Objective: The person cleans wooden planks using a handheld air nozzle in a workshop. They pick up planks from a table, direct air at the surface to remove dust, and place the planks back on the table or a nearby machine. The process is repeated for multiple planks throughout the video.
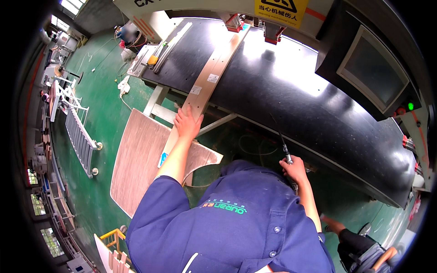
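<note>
A long, narrow wooden board (212,75) with two white labels lies across the black machine bed and juts out over its near edge toward me. My left hand (187,123) rests on the overhanging part, fingers spread over its surface. A blue patch shows on the board's near end beside my left forearm. In my right hand (295,167), at the right in front of me, is an air blow gun (287,153), my fingers closed around its body. Its thin dark nozzle points up toward the bed's edge; the lower part is hidden by my hand.
The machine's black bed (273,86) fills the far side, with a screen (374,68) above its right end. A curved wood-grain panel (136,159) stands below the board. A wheeled rack (79,136) is at left. Another person (364,250) is at lower right.
</note>
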{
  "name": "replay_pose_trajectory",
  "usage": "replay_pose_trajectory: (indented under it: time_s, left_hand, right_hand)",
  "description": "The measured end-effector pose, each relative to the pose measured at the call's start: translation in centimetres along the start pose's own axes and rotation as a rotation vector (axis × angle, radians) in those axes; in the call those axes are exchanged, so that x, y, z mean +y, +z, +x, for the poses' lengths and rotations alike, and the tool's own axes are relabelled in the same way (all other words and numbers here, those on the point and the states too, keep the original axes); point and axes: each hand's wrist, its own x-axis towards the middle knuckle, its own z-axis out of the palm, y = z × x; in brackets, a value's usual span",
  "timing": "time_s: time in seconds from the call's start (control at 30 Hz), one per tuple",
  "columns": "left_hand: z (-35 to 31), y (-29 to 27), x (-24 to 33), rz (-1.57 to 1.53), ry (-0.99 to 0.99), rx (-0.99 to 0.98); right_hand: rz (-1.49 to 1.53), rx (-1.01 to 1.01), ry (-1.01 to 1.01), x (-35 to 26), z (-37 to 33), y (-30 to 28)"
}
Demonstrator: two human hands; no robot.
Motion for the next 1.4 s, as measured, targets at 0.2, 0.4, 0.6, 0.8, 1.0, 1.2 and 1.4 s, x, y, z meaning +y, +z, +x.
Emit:
replay_pose_trajectory:
  time_s: [0.2,0.4,0.6,0.8,1.0,1.2,1.4]
  left_hand:
    - [0.0,0.3,-0.1,-0.024,0.02,0.009]
    - [-0.2,-0.1,-0.3,-0.028,0.018,0.019]
    - [-0.2,0.1,0.1,-0.004,0.012,-0.002]
    - [1.8,3.1,-3.5,0.099,0.315,0.177]
    - [2.3,3.2,-3.1,0.235,-0.01,0.026]
    - [3.1,3.6,-3.6,0.209,-0.034,-0.03]
    - [3.5,3.8,-3.5,0.22,0.013,-0.013]
  right_hand:
    - [-0.004,-0.016,0.003,0.3,0.0,0.0]
    - [-0.01,-0.03,-0.005,-0.2,-0.1,0.2]
    - [0.02,-0.002,-0.002,0.8,-0.2,0.2]
    - [-0.129,0.06,-0.005,-0.1,-1.4,-0.3]
    - [-0.235,0.069,-0.037,0.8,0.2,-0.1]
    - [-0.191,0.019,0.017,0.9,-0.3,-0.5]
    - [-0.204,0.046,-0.022,1.6,-0.7,-0.3]
